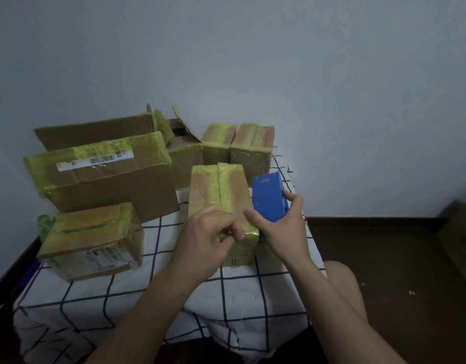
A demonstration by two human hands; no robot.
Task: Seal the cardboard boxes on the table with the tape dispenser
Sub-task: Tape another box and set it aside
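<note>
A small cardboard box [218, 190] with yellowish tape along its top seam stands in the middle of the table. My left hand [212, 235] rests on its near top edge with fingers curled, pinching the tape there. My right hand [281, 224] grips the blue tape dispenser [269, 197], held upright against the box's right side. The tape roll itself is hidden behind the dispenser body.
Several taped boxes surround it: a squat one [91, 240] at the front left, a large long one [103, 177] behind, an open-flapped one [183, 151] and two small ones [252, 145] at the back. A checked cloth [137, 298] covers the table. Dark floor lies to the right.
</note>
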